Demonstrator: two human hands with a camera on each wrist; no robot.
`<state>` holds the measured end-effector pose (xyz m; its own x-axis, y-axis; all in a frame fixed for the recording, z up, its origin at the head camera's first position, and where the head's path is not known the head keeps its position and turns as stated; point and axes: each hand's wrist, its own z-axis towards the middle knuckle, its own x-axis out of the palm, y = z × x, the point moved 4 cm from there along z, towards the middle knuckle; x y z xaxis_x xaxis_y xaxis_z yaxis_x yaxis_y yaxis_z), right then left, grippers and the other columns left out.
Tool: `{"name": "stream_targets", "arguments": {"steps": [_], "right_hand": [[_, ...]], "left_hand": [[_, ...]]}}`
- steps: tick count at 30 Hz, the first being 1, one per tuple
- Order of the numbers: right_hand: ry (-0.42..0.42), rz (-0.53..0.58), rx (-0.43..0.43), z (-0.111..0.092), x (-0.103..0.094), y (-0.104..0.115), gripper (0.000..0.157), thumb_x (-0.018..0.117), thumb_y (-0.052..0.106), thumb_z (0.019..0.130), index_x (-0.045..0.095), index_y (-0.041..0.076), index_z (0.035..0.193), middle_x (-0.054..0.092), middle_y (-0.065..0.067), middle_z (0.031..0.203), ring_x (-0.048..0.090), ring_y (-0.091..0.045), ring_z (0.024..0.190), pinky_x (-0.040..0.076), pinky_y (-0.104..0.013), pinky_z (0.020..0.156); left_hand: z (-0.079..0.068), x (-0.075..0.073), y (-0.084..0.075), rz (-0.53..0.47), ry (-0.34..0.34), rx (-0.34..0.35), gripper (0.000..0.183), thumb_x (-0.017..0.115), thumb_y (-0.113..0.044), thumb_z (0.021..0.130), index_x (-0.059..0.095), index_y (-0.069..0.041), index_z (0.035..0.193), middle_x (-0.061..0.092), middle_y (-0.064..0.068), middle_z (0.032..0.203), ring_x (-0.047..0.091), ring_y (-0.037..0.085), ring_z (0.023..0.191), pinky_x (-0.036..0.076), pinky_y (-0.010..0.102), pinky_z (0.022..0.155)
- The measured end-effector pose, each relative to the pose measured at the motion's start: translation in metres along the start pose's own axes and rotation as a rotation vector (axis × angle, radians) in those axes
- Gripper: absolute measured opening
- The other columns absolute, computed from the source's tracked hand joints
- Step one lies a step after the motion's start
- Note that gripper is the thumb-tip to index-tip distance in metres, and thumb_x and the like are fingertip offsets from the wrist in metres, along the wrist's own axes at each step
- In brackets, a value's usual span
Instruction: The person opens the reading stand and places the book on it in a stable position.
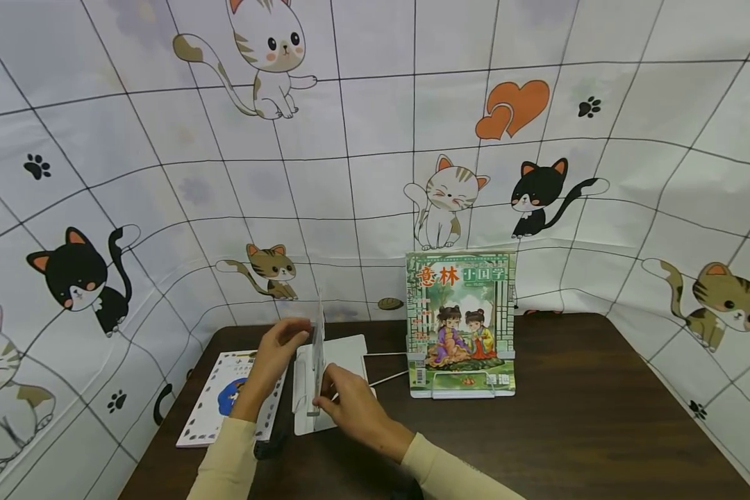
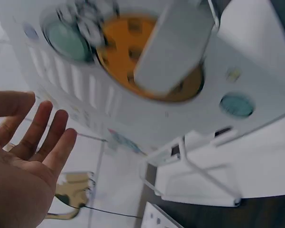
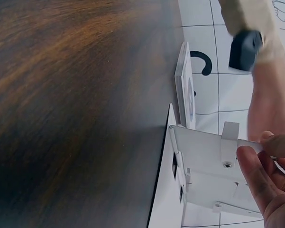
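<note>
A white bookstand has its panel (image 1: 318,354) standing nearly upright above a flat white base plate (image 1: 346,351). My right hand (image 1: 353,401) pinches the panel's near edge between thumb and fingers, beside a small bracket (image 3: 229,142) in the right wrist view. My left hand (image 1: 279,351) is at the panel's far left side, its fingers (image 2: 57,130) loosely extended and apart from the panel in the left wrist view. That face of the panel carries a printed orange shape (image 2: 128,35) and a grey flap (image 2: 175,52). A white wire frame (image 2: 189,171) shows below it.
Left of the bookstand lies a white book (image 1: 207,403) with a blue picture. To the right, a green magazine (image 1: 460,285) leans upright on another white stand (image 1: 465,394). The dark wooden table (image 1: 587,417) meets a cat-printed wall covering (image 1: 375,187) at its back edge.
</note>
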<state>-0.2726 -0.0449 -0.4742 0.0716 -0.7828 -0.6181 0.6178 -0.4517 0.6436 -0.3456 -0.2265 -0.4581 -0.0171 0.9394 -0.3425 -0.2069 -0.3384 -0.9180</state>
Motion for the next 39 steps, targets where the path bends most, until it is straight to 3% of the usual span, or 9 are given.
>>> {"name": "stream_targets", "arguments": {"steps": [3, 7, 11, 16, 20, 23, 31, 35, 39], "right_hand": [[0.004, 0.008, 0.001, 0.001, 0.001, 0.000, 0.026, 0.083, 0.011, 0.093, 0.057, 0.013, 0.094, 0.071, 0.001, 0.094, 0.069, 0.001, 0.086, 0.053, -0.009, 0.073], [0.005, 0.015, -0.010, 0.001, 0.002, 0.001, 0.025, 0.083, 0.011, 0.094, 0.058, 0.013, 0.096, 0.071, 0.000, 0.096, 0.070, 0.000, 0.087, 0.054, -0.009, 0.073], [0.001, 0.024, -0.016, 0.002, 0.002, 0.000, 0.022, 0.082, 0.011, 0.095, 0.061, 0.014, 0.101, 0.072, 0.000, 0.097, 0.069, 0.000, 0.086, 0.054, -0.011, 0.074], [0.020, 0.028, -0.044, 0.002, 0.002, -0.001, 0.019, 0.079, 0.011, 0.097, 0.062, 0.014, 0.106, 0.074, 0.000, 0.098, 0.070, -0.001, 0.086, 0.055, -0.012, 0.075], [0.064, 0.022, -0.073, 0.005, -0.007, -0.002, 0.015, 0.077, 0.012, 0.099, 0.065, 0.012, 0.109, 0.074, -0.003, 0.102, 0.073, -0.007, 0.087, 0.056, -0.014, 0.075], [0.074, 0.051, -0.041, 0.016, -0.021, -0.012, 0.012, 0.074, 0.009, 0.101, 0.068, 0.011, 0.111, 0.075, -0.006, 0.104, 0.075, -0.015, 0.090, 0.058, -0.016, 0.075], [-0.051, 0.177, 0.119, 0.068, -0.070, -0.037, 0.009, 0.067, 0.009, 0.105, 0.068, 0.006, 0.114, 0.076, -0.013, 0.104, 0.077, -0.034, 0.092, 0.061, -0.025, 0.072], [-0.107, 0.171, 0.170, 0.091, -0.083, -0.042, 0.013, 0.065, 0.012, 0.107, 0.067, 0.004, 0.118, 0.076, -0.014, 0.110, 0.077, -0.031, 0.098, 0.063, -0.034, 0.081], [-0.089, 0.167, 0.219, 0.109, -0.084, -0.046, 0.022, 0.063, 0.015, 0.109, 0.065, 0.004, 0.127, 0.074, -0.013, 0.121, 0.073, -0.029, 0.111, 0.061, -0.042, 0.094]], "left_hand": [[-0.024, 0.001, -0.015, 0.007, 0.037, 0.046, 0.037, 0.062, -0.022, 0.110, 0.060, -0.007, 0.144, 0.063, 0.016, 0.146, 0.055, 0.036, 0.143, 0.045, 0.055, 0.119], [-0.050, 0.008, -0.030, -0.016, 0.156, 0.121, 0.049, 0.065, -0.018, 0.108, 0.049, -0.006, 0.153, 0.050, 0.020, 0.159, 0.039, 0.045, 0.154, 0.037, 0.067, 0.121], [-0.064, 0.018, -0.035, -0.004, 0.210, 0.140, 0.067, 0.071, -0.016, 0.104, 0.036, -0.008, 0.161, 0.036, 0.022, 0.166, 0.032, 0.049, 0.156, 0.047, 0.059, 0.116], [-0.071, 0.025, -0.036, 0.014, 0.081, 0.163, 0.063, 0.075, -0.013, 0.101, 0.045, -0.003, 0.155, 0.045, 0.023, 0.158, 0.042, 0.049, 0.151, 0.058, 0.043, 0.106], [-0.074, 0.028, -0.035, 0.023, -0.017, 0.224, 0.054, 0.077, -0.001, 0.096, 0.054, 0.003, 0.146, 0.054, 0.024, 0.147, 0.052, 0.048, 0.142, 0.062, 0.038, 0.097], [-0.074, 0.030, -0.034, 0.028, -0.066, 0.253, 0.052, 0.076, 0.004, 0.094, 0.058, 0.002, 0.142, 0.057, 0.020, 0.143, 0.057, 0.044, 0.138, 0.063, 0.037, 0.094], [-0.078, 0.032, -0.035, 0.000, -0.109, 0.277, 0.050, 0.076, 0.010, 0.090, 0.063, -0.002, 0.137, 0.062, 0.019, 0.137, 0.062, 0.040, 0.133, 0.063, 0.031, 0.090], [-0.080, 0.031, -0.034, -0.008, -0.123, 0.283, 0.050, 0.076, 0.012, 0.089, 0.063, 0.001, 0.136, 0.063, 0.021, 0.136, 0.063, 0.038, 0.132, 0.062, 0.029, 0.090], [-0.079, 0.030, -0.031, -0.008, -0.137, 0.271, 0.051, 0.077, 0.012, 0.088, 0.064, 0.002, 0.136, 0.063, 0.021, 0.135, 0.066, 0.016, 0.129, 0.061, 0.024, 0.089]]}}
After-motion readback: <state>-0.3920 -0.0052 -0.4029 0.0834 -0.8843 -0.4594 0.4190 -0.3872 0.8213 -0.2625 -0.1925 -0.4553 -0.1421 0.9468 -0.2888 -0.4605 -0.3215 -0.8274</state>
